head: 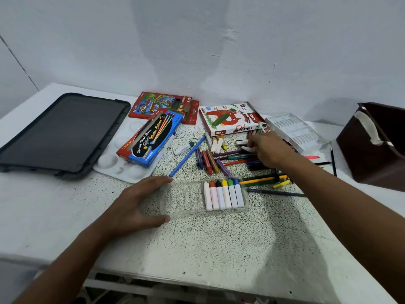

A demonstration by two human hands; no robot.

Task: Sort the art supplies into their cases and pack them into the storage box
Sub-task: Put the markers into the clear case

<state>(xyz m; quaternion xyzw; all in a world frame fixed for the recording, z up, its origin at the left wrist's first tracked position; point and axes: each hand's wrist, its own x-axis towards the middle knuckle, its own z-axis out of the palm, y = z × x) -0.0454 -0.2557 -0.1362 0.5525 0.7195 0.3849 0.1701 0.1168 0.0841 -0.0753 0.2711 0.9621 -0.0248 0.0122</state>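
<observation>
My right hand [266, 150] is pinching a white-wrapped crayon [247, 148] from the pile near the worktop's back edge; my left hand [140, 202], fingers straight, is steadying the clear tray [186, 198]. The light tray could skid, spilling its six crayons [223, 195].

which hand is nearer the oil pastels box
Right. The right hand reaches into the loose crayons just below the oil pastels box; the left hand rests further off at the clear tray.
</observation>
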